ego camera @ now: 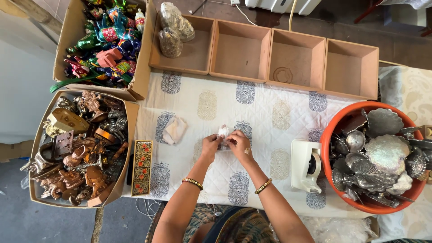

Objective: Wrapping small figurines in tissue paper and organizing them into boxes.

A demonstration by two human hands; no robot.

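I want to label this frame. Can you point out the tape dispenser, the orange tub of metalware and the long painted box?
tape dispenser (pixel 304 165), head view, on its white body.
orange tub (pixel 331 130), head view, on its left rim.
long painted box (pixel 142 167), head view, middle of its floral lid.

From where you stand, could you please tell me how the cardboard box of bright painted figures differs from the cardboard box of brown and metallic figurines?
The cardboard box of bright painted figures lies farther from the person, holding glossy green, blue and red pieces. The cardboard box of brown and metallic figurines lies nearer, holding copper, brass and dull silver pieces, with a long floral painted box beside it. Both are open, full, and left of the white quilted cloth.
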